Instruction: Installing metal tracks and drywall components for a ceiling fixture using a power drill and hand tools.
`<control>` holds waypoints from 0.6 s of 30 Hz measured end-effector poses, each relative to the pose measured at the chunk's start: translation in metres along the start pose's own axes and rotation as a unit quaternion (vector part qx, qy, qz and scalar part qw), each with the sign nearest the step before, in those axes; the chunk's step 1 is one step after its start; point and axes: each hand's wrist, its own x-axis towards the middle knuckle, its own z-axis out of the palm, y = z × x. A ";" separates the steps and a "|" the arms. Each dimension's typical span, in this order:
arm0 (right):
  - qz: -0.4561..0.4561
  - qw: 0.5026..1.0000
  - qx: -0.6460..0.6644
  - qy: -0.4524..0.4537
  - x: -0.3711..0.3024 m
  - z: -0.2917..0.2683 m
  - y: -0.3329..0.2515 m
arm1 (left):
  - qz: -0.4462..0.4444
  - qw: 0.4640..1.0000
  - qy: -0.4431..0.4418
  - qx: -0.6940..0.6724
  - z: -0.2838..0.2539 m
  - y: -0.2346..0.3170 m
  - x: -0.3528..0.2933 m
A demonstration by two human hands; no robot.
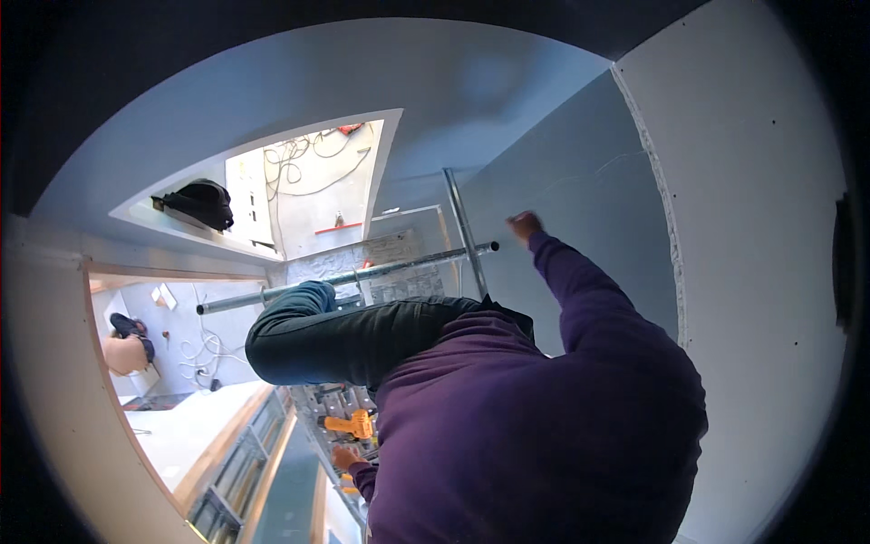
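Note:
My right hand (523,226) is raised at the end of a purple sleeve, in front of the grey-blue wall board (589,181). Its fingers look curled; anything inside them is too small to make out. Low on the left, my left hand (345,457) is beside a yellow-orange cordless drill (352,423). Its fingers are too small and partly hidden to read. The drill lies among other tools on a metal platform (317,431). My bent leg (362,340) in dark trousers is next to a horizontal metal scaffold tube (408,262).
An upright metal tube (464,231) crosses the horizontal one. A window-like opening (385,172) shows cables on the floor beyond and a black bag (199,204) on its ledge. Through a wood-framed opening (95,363) at left, another person (131,349) is partly seen. A pale wall (743,227) stands at right.

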 end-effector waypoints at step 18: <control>-0.630 0.651 0.420 0.053 -0.164 -0.230 -0.506 | 0.648 0.728 -0.123 -0.186 0.072 0.386 -0.280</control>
